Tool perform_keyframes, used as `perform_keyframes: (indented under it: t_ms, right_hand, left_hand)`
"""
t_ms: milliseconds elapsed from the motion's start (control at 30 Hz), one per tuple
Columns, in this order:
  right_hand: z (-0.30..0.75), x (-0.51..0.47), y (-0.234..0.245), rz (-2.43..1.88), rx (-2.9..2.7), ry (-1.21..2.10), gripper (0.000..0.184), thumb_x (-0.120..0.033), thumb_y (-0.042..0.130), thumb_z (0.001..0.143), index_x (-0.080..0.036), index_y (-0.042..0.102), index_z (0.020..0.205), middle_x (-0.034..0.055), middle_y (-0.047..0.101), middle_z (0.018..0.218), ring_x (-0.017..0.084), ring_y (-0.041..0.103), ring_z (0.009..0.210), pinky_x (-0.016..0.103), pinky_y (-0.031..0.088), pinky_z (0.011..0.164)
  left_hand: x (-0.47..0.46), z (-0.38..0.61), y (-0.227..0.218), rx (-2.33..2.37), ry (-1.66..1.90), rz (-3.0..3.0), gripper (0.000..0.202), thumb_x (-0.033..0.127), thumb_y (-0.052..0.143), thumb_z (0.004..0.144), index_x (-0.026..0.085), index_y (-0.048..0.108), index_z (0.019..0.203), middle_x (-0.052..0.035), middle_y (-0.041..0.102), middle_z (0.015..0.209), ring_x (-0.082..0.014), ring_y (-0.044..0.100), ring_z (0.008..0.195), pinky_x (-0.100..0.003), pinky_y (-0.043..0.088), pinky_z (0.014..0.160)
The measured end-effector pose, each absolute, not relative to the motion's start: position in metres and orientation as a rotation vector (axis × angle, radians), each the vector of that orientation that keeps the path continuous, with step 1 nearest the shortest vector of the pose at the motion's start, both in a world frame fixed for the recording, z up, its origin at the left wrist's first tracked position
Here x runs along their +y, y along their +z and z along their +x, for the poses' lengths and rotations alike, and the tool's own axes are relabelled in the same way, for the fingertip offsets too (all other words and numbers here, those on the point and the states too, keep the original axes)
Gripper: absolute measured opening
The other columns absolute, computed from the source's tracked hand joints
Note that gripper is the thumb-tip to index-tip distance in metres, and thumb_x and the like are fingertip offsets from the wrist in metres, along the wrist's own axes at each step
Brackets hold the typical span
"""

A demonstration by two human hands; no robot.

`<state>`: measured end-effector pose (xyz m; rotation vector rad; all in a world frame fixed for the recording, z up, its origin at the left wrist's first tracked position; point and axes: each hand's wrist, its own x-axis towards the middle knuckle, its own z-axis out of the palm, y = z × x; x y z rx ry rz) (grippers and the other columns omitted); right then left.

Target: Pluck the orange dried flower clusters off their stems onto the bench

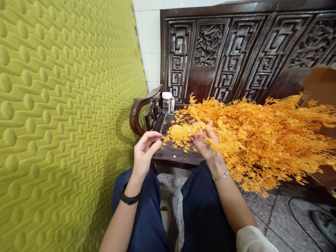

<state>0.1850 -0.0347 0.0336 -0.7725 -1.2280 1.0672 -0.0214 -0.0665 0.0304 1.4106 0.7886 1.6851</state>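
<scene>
My right hand (207, 147) is closed around a sprig of orange artificial-looking flowers (181, 131), which is smeared by motion and partly covers the fingers. To its left, my left hand (147, 150) is held with curved fingers and a gap between thumb and forefinger. Nothing shows in that hand, and its fingertips are close to the left end of the sprig. A large heap of the same orange flowers (262, 140) spreads to the right of my right hand. Loose orange bits (186, 147) lie on the dark wooden seat (181, 157) beneath.
A clear jar with a white lid (167, 103) and a small white bottle (172, 105) stand by the bench's curved armrest (136, 112). Behind rises a carved wooden backrest (204, 77). A yellow-green textured mat (65, 105) is on the left; brown cardboard (319, 84) is at right.
</scene>
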Motion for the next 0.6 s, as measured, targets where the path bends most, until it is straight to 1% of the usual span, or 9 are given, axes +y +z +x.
perform_keyframes:
  t_ms: [67, 133, 200, 267, 333, 367, 500, 533, 600]
  right_hand:
    - [0.176, -0.041, 0.035, -0.869, -1.332, 0.982, 0.057, -0.068, 0.025, 0.084, -0.025, 0.063, 0.076, 0.0034, 0.042, 0.067, 0.017, 0.039, 0.062, 0.032, 0.036, 0.063]
    - [0.168, -0.046, 0.035, -0.951, -1.452, 0.799, 0.058, -0.065, 0.027, 0.086, -0.023, 0.066, 0.08, 0.004, 0.043, 0.071, 0.017, 0.042, 0.068, 0.032, 0.036, 0.066]
    - [0.164, -0.048, 0.034, -0.968, -1.548, 0.616, 0.047, -0.059, 0.037, 0.087, -0.023, 0.067, 0.086, 0.0038, 0.046, 0.074, 0.017, 0.044, 0.072, 0.032, 0.037, 0.071]
    - [0.161, -0.049, 0.032, -0.95, -1.608, 0.556, 0.034, -0.05, 0.046, 0.087, -0.023, 0.067, 0.091, 0.0037, 0.05, 0.078, 0.017, 0.046, 0.076, 0.032, 0.037, 0.074]
    - [0.159, -0.048, 0.031, -0.91, -1.613, 0.635, 0.026, -0.044, 0.051, 0.086, -0.024, 0.065, 0.094, 0.0039, 0.054, 0.084, 0.017, 0.048, 0.079, 0.032, 0.039, 0.075]
    - [0.159, -0.048, 0.03, -0.881, -1.604, 0.707, 0.024, -0.042, 0.053, 0.085, -0.024, 0.065, 0.095, 0.0038, 0.057, 0.088, 0.017, 0.05, 0.082, 0.031, 0.039, 0.076]
    - [0.158, -0.043, 0.026, -0.769, -1.543, 0.955, 0.021, -0.04, 0.055, 0.084, -0.023, 0.064, 0.092, 0.0032, 0.061, 0.096, 0.016, 0.053, 0.088, 0.03, 0.04, 0.081]
    - [0.158, -0.042, 0.025, -0.766, -1.52, 0.977, 0.021, -0.04, 0.054, 0.084, -0.022, 0.064, 0.09, 0.0032, 0.061, 0.095, 0.015, 0.053, 0.086, 0.029, 0.041, 0.08]
    - [0.16, -0.04, 0.024, -0.775, -1.462, 0.991, 0.021, -0.04, 0.053, 0.083, -0.022, 0.064, 0.086, 0.0033, 0.061, 0.092, 0.015, 0.052, 0.081, 0.029, 0.042, 0.078]
  left_hand:
    - [-0.062, -0.018, 0.029, 0.829, 1.823, 1.349, 0.018, 0.031, 0.063, 0.075, 0.019, 0.065, 0.089, -0.0038, 0.064, 0.095, -0.0164, 0.059, 0.093, -0.027, 0.045, 0.087]
    - [-0.058, -0.018, 0.028, 0.808, 1.859, 1.327, 0.024, 0.037, 0.055, 0.08, 0.019, 0.065, 0.092, -0.005, 0.063, 0.101, -0.018, 0.056, 0.102, -0.03, 0.042, 0.093]
    - [-0.056, -0.018, 0.026, 0.757, 1.789, 1.356, 0.035, 0.044, 0.044, 0.085, 0.017, 0.064, 0.096, -0.0074, 0.063, 0.106, -0.0197, 0.054, 0.108, -0.034, 0.038, 0.099]
    - [-0.055, -0.017, 0.024, 0.745, 1.65, 1.411, 0.039, 0.047, 0.04, 0.087, 0.017, 0.062, 0.101, -0.0088, 0.062, 0.11, -0.0202, 0.055, 0.109, -0.036, 0.036, 0.101]
    - [-0.055, -0.015, 0.021, 0.803, 1.52, 1.474, 0.036, 0.044, 0.052, 0.082, 0.019, 0.057, 0.108, -0.0088, 0.06, 0.115, -0.02, 0.055, 0.109, -0.037, 0.037, 0.1]
    - [-0.055, -0.013, 0.018, 0.849, 1.482, 1.506, 0.039, 0.041, 0.059, 0.078, 0.02, 0.055, 0.111, -0.0085, 0.058, 0.119, -0.0202, 0.053, 0.112, -0.036, 0.037, 0.1]
    - [-0.051, -0.008, 0.011, 1.07, 1.477, 1.567, 0.063, 0.034, 0.076, 0.062, 0.022, 0.049, 0.118, -0.0099, 0.048, 0.132, -0.0228, 0.042, 0.124, -0.038, 0.032, 0.104]
    - [-0.049, -0.008, 0.009, 1.104, 1.477, 1.552, 0.065, 0.033, 0.077, 0.061, 0.022, 0.049, 0.118, -0.0103, 0.049, 0.13, -0.023, 0.043, 0.124, -0.039, 0.032, 0.104]
    - [-0.045, -0.011, 0.009, 1.091, 1.438, 1.496, 0.06, 0.033, 0.076, 0.061, 0.02, 0.053, 0.115, -0.0101, 0.058, 0.12, -0.0221, 0.051, 0.114, -0.038, 0.036, 0.1]
